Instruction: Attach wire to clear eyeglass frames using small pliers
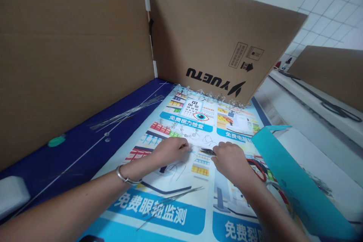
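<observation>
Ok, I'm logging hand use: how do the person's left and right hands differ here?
The left hand wears a metal bangle at the wrist; the right hand shows none. The right hand holds a small black hand tool; the left hand shows no tool. Both are bare and sit over a printed poster.

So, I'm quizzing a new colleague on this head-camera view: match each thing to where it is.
Things:
1. metal bangle
2. small black hand tool
3. bundle of thin metal rods
4. cardboard panel printed YUETU

Places:
A. held in the right hand
B. lying on the dark blue mat
C. around the wrist of the left hand
D. standing behind the printed sheet

Pairs: 1-C, 2-A, 3-B, 4-D
</observation>
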A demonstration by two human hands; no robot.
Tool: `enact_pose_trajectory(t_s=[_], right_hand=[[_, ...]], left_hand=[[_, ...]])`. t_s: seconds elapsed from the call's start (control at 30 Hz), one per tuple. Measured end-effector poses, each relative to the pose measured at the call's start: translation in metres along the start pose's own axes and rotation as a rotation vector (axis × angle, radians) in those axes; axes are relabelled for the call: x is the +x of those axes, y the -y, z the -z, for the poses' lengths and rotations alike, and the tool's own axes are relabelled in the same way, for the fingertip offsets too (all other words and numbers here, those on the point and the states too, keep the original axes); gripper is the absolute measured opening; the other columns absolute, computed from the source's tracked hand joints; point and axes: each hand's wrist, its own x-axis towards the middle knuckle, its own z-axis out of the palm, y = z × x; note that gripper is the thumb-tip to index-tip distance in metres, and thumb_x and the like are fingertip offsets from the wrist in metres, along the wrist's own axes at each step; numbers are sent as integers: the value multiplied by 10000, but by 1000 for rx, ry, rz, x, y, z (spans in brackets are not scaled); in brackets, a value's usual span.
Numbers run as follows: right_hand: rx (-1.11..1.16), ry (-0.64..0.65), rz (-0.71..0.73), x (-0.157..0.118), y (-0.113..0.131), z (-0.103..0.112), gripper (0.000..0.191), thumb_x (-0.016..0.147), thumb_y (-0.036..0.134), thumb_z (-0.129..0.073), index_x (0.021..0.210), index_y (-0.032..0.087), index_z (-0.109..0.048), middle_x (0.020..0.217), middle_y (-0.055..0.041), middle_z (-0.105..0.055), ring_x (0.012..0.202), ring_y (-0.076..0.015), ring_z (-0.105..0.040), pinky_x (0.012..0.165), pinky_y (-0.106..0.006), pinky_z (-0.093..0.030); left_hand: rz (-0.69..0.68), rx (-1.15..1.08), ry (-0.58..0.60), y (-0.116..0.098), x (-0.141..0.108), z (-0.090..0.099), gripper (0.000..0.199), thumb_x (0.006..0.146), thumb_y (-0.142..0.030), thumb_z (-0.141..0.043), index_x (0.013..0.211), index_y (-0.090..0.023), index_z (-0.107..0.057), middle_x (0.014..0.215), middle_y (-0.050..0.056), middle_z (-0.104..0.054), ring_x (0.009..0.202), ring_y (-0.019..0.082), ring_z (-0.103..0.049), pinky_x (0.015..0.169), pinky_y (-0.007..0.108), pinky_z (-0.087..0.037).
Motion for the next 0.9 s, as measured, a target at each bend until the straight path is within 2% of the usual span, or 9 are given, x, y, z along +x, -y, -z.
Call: enact_pose_trajectory(t_s=[0.37, 0.63, 0.77, 0.83, 0.9], right_hand=[[-65, 2, -23, -3, 8, -1, 169, 815, 144, -415, 782, 176, -578, 752, -80, -569, 749, -208, -522, 591, -287, -301], [-21, -9, -17, 0, 6, -1, 161, 825, 176, -429, 777, 167, -582, 763, -81, -572, 743, -199, -520, 597, -288, -308], [-11, -42, -52, 4, 9, -2, 180, 855, 240, -408, 839, 185, -578, 825, -81, -574, 777, -199, -516, 613, -290, -314], [7, -63, -61, 6, 11, -3, 185, 862, 277, -405, 866, 195, -571, 847, -77, -575, 792, -199, -511, 619, -287, -313], [34, -94, -70, 7, 12, -5, 186, 863, 296, -405, 880, 202, -565, 854, -70, -575, 794, -197, -507, 617, -283, -307]], left_hand=[[1, 46, -3, 4, 2, -4, 268, 786, -374, -423, 765, -210, -633, 750, 25, -648, 676, 154, -555, 571, 217, -342], [-16, 9, -6, 5, 3, -5, 302, 801, -403, -414, 739, -191, -619, 734, 34, -641, 675, 152, -552, 581, 222, -344], [-3, -115, -8, 4, 2, -3, 346, 809, -439, -392, 723, -180, -605, 648, 15, -618, 603, 138, -541, 540, 220, -345], [37, -238, 15, 2, 2, -4, 362, 816, -447, -371, 740, -173, -596, 593, 4, -602, 554, 128, -535, 515, 217, -350], [83, -390, 31, 2, 2, -6, 355, 819, -441, -360, 778, -167, -582, 623, 3, -616, 531, 119, -541, 487, 212, -356]])
